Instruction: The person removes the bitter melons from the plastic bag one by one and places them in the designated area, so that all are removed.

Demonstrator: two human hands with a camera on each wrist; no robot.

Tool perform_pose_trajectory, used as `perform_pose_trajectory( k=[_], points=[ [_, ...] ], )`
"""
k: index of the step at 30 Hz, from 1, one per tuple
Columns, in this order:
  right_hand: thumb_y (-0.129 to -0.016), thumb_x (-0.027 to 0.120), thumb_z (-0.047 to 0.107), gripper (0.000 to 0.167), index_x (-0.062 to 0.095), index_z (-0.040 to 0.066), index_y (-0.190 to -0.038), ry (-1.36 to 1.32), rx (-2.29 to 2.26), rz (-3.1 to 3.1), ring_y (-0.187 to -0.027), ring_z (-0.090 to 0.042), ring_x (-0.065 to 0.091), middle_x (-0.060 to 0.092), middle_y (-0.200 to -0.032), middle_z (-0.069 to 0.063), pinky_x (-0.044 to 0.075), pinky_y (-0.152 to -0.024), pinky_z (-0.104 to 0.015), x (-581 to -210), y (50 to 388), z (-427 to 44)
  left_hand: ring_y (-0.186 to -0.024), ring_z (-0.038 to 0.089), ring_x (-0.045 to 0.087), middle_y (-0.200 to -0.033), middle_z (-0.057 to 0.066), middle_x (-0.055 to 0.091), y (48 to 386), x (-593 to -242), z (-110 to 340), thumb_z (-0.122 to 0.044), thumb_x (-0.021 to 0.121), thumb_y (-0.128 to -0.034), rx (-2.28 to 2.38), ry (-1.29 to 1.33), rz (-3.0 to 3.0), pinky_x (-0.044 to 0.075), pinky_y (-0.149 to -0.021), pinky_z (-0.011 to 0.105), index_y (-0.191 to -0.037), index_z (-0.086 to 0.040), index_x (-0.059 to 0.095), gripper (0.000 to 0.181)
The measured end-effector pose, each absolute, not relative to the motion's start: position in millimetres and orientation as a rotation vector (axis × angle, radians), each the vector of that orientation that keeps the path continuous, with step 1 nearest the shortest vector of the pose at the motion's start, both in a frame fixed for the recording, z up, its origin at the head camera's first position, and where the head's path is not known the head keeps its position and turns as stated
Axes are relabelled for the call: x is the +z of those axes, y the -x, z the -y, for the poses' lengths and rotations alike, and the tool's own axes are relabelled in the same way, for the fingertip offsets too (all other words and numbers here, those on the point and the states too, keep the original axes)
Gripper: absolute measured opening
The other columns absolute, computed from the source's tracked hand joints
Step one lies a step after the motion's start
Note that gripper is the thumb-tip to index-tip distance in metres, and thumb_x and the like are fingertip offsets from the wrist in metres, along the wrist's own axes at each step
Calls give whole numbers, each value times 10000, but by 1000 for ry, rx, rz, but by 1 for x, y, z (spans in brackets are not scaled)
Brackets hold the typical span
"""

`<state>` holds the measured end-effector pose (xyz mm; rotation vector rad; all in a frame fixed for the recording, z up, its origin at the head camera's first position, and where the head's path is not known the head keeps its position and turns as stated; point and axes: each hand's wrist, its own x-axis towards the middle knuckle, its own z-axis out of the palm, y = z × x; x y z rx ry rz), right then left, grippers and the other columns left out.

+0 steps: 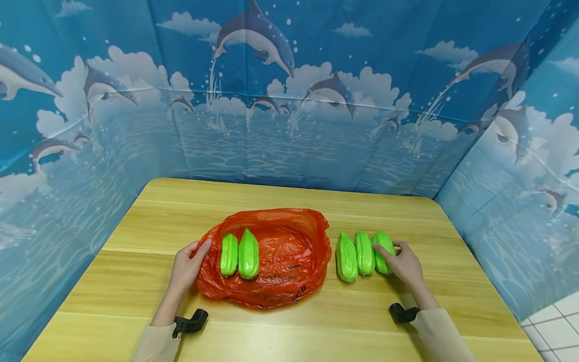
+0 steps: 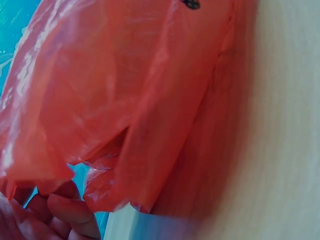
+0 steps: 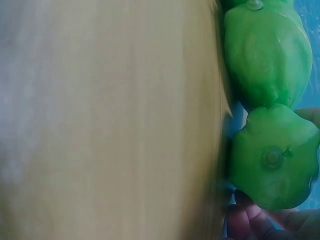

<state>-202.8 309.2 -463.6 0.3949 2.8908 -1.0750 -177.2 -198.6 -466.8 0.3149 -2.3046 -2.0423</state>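
My right hand [image 1: 406, 264] partly hides the rightmost green vegetable [image 1: 381, 238]; my sleeves [image 1: 156, 344] run off the lower edge. Black print [image 1: 300, 291] on the red bag [image 1: 285, 246] is too small to read. Left-wrist view: my left hand [image 1: 185, 266] is cut off. Right-wrist view: the tabletop [image 3: 115, 125] is blurred.

A plastic bag [image 1: 289, 251] is spread on the bench [image 1: 289, 337]. Two vegetables [image 1: 249, 256] are laid side by side on its left part. To the right of the bag, three more vegetables [image 1: 365, 254] are lined up, the rightmost held by the right hand [image 1: 405, 264]. The bag's left edge is held by the left hand [image 1: 185, 266]. The bench is bordered behind and at both sides by a curtain [image 1: 280, 148].
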Motion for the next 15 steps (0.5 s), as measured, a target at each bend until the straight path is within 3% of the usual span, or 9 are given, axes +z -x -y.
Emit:
perform_pose_trajectory(
  k=[15],
  points=[
    [-849,519,667,949,310,-89,-1382,-388,-1072,-2897,-1062,-432,488,455,-1236,-335,415,-818,-515,-462,201,-308,-699,137,574,-835,76,634,179,-469,200,-349,576,-955,-2053,-293,2291,490,-608,252,-976,30,632,384]
  ],
)
